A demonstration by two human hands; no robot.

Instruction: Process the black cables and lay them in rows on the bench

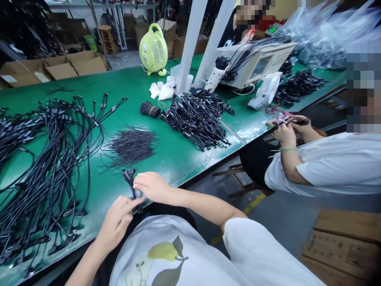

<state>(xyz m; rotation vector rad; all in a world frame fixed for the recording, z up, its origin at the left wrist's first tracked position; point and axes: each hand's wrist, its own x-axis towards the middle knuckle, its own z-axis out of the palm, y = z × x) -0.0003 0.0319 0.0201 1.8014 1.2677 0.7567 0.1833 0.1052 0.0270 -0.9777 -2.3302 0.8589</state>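
A short black forked cable lies at the table's near edge between my hands. The fingers of my right hand press down on it. My left hand comes in from below, its extended index finger reaching the cable's lower end. A large heap of long black cables lies to the left on the green workbench. Ahead are a spread of thin black wires, a small banded bundle of wires and a pile of looped black cables.
A co-worker's hands work at the bench's right side. A white instrument and a green fan stand beyond the cables. White posts rise from the bench. Cardboard boxes lie far left, more boxes lower right.
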